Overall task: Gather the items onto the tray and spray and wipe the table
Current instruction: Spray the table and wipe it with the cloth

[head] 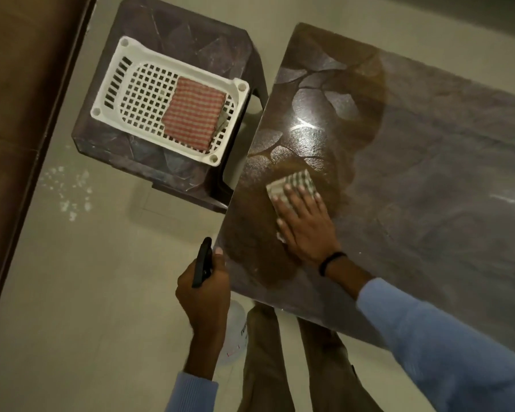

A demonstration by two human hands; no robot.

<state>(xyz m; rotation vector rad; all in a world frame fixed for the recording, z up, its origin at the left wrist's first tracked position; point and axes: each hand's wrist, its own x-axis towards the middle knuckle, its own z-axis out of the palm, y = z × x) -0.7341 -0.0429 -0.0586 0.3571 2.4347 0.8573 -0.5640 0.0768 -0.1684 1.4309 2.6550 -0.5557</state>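
My right hand (305, 226) lies flat on a folded grey checked cloth (292, 182), pressing it against the dark patterned table (414, 179) near its left edge. My left hand (204, 288) hangs beside the table's near corner, closed round a spray bottle (202, 263); its black trigger head sticks up and its pale body (235, 331) shows below my wrist. A white perforated tray (143, 96) sits on a brown stool to the left, with a folded red checked cloth (195, 110) lying in its right half and another item peeking from under it.
The brown plastic stool (167, 34) stands close to the table's left edge with a narrow gap between them. A wooden door or panel (15, 114) runs along the far left. White specks (69, 188) lie on the tiled floor. My legs (280, 367) are below the table's corner.
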